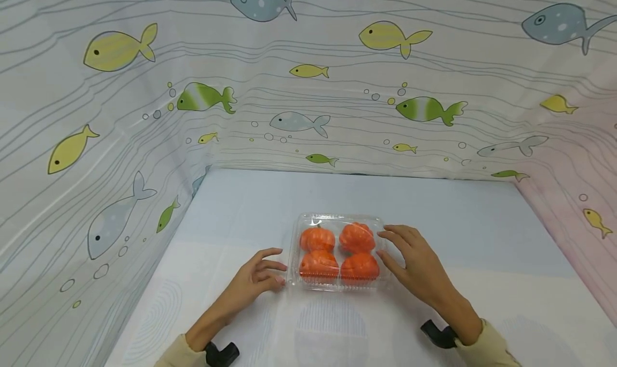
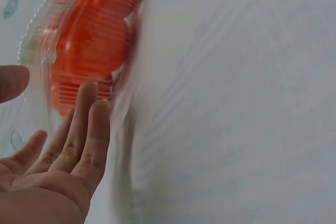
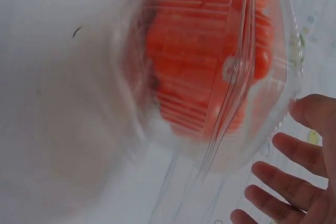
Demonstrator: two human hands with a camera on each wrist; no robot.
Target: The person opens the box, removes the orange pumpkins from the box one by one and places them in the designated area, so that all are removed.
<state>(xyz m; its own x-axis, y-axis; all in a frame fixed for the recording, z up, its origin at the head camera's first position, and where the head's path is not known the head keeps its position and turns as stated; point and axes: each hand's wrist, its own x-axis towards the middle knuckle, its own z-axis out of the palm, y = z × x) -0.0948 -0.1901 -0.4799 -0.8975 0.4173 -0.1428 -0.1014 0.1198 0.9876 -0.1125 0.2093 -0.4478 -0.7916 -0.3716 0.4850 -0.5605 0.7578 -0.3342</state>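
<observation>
A clear plastic clamshell box [image 1: 337,217] with its lid down sits on the table, holding several small orange pumpkins [image 1: 357,237] in two rows. On its left side is my left hand [image 1: 257,273], fingers spread and loosely bent, fingertips right at the box edge. The left wrist view shows those fingers [image 2: 86,124] beside the ribbed wall, thumb apart. At the right side, my right hand [image 1: 414,257] has its thumb and fingers spread, tips close to the rim. In the right wrist view its fingers [image 3: 286,182] stand loosely apart, the thumb overlapping the lid's edge.
A pale table cover [image 1: 260,206] lies under the box. Fabric walls [image 1: 356,99] printed with fish and wavy lines rise at the back and both sides. Black straps [image 1: 439,335] sit at both wrists, by light sleeves.
</observation>
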